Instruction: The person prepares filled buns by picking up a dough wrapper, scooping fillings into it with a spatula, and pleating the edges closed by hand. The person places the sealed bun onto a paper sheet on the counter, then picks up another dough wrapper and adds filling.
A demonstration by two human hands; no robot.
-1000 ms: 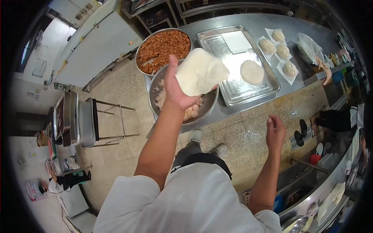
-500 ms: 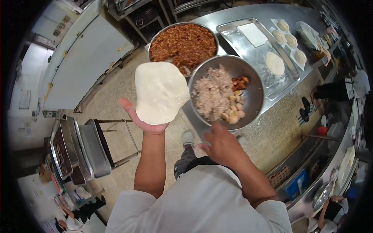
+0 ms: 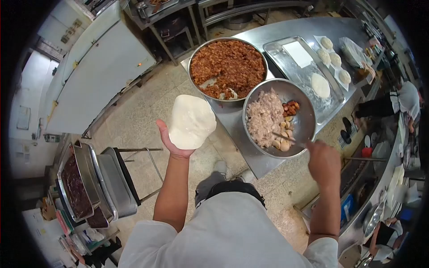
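A flat white dough wrapper (image 3: 192,121) lies spread over the palm of my left hand (image 3: 175,145), its thumb out to the side. My left hand is in the air, left of a steel bowl (image 3: 307,100). Past the bowl's near right rim, my right hand (image 3: 324,163) is closed on a thin metal utensil (image 3: 290,139). Its far end reaches among pale round pieces (image 3: 284,145) in the bowl; its tip shape is unclear. Pale minced meat filling (image 3: 263,118) fills the bowl's left side, and brown glossy chunks (image 3: 291,108) sit at the right.
A large round pan of reddish-brown filling (image 3: 228,64) stands behind the bowl. On the steel table (image 3: 263,167), a tray (image 3: 330,114) holds a dough disc (image 3: 320,85) and a white card. Pleated buns (image 3: 335,59) sit on papers beyond. Stacked trays (image 3: 118,178) stand left; other people are at right.
My right hand has moved right, from the bowl's near edge to beyond its right side, and the utensil now shows across the bowl. The dough wrapper stays on my left palm.
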